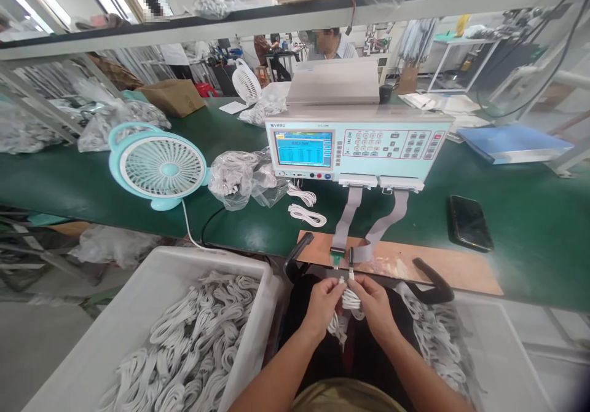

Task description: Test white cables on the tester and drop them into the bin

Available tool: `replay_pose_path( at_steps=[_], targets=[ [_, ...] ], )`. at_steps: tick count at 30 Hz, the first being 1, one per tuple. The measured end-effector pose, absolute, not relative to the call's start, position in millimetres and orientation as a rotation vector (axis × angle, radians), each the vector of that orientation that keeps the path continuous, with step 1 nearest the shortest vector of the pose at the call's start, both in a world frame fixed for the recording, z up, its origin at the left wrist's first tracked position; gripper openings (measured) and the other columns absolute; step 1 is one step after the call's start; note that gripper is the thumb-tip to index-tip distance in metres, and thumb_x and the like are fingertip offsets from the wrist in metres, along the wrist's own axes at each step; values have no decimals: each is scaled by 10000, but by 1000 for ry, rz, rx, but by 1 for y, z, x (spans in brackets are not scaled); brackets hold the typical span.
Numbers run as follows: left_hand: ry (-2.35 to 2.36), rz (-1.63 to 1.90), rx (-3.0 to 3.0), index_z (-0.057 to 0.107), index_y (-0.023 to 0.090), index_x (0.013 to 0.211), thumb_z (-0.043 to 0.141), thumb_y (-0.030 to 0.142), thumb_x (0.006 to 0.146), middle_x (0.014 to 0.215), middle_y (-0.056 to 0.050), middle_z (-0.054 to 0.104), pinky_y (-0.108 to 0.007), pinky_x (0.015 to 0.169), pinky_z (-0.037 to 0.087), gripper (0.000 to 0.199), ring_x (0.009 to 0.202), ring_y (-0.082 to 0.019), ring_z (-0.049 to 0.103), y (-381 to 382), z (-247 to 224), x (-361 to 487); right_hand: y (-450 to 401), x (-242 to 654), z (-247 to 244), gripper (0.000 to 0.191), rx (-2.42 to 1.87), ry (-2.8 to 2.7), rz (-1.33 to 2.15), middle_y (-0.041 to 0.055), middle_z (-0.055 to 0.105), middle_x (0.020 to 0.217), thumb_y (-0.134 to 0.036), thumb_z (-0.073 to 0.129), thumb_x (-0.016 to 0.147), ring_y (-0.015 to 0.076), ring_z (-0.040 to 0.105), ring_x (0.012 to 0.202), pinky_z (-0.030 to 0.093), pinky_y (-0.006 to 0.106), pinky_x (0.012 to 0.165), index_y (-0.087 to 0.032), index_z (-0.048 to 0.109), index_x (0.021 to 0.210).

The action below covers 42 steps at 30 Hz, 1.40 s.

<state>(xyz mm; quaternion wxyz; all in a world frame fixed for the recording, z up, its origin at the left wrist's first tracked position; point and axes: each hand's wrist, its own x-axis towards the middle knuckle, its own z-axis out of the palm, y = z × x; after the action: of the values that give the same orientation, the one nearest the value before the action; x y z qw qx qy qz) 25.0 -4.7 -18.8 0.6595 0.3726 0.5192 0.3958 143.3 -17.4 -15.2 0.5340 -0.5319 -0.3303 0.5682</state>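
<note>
A bundled white cable (351, 299) hangs between my two hands, just off the table's front edge. My left hand (324, 296) is closed in a pinch on one cable connector, close below a small green adapter board (337, 258). My right hand (371, 295) pinches the cable near its other connector, which is at the dark-ended second adapter (351, 258); whether it is fully plugged in I cannot tell. Grey ribbon cables (346, 218) run from both adapters up to the tester (359, 147), whose blue screen is lit. Loose coils dangle below my fingers.
A white bin (152, 261) of coiled cables stands at left, another bin (502, 338) at right. On the green table (249, 233) are a fan (159, 166), bagged cables (237, 178), two loose coils (306, 215), a phone (469, 221) and a blue folder (514, 143). A person sits beyond.
</note>
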Motion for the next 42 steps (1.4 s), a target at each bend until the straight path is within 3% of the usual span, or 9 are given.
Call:
replay_pose_path(
  at_steps=[9,15,18,22,27,33,42],
  targets=[
    [1087,743,1185,484,176,569,505,492,807,382,66,388,-196,399,271,396,351,-77,377,7,-10,6,-9,141,-10,320,-1195,-498,1520,-9,581,553,-424,819,582,111,462,489,363,224,487,-157,658,654],
    [1173,1003,1227,467,165,503,529,339,783,600,13,462,-208,513,342,336,529,-92,431,12,-15,10,-8,141,-5,291,-1160,-474,1574,16,622,604,-392,821,593,137,511,539,399,240,534,-154,683,688],
    [1221,1081,1151,514,162,509,541,323,764,592,11,467,-214,545,353,303,572,-109,449,12,-20,14,-8,143,-9,257,-1145,-523,1578,25,653,667,-372,802,632,160,559,611,432,260,614,-164,696,738],
    [1199,1065,961,564,150,529,594,368,720,550,15,489,-208,502,333,291,516,-97,436,12,-22,16,-7,144,-13,236,-1134,-535,1582,32,677,720,-362,793,650,175,589,657,447,277,670,-170,702,752],
    [1216,991,840,591,135,598,602,482,721,421,60,384,-195,396,207,368,369,-55,300,10,-25,19,-6,142,-8,279,-1106,-543,1601,53,696,779,-376,791,657,216,624,760,461,296,726,-165,726,828],
    [1229,1034,922,575,136,570,637,545,675,443,56,399,-195,404,230,427,391,-59,316,12,-24,14,-6,140,-9,332,-1120,-535,1571,66,706,830,-422,786,650,260,635,840,474,343,783,-163,722,849],
    [1200,1060,965,473,187,476,567,502,724,449,29,357,-253,452,210,412,454,-104,312,21,-20,28,-2,145,-29,399,-1278,-572,1467,69,718,824,-504,807,553,314,635,897,501,360,799,-187,736,783]
  ],
)
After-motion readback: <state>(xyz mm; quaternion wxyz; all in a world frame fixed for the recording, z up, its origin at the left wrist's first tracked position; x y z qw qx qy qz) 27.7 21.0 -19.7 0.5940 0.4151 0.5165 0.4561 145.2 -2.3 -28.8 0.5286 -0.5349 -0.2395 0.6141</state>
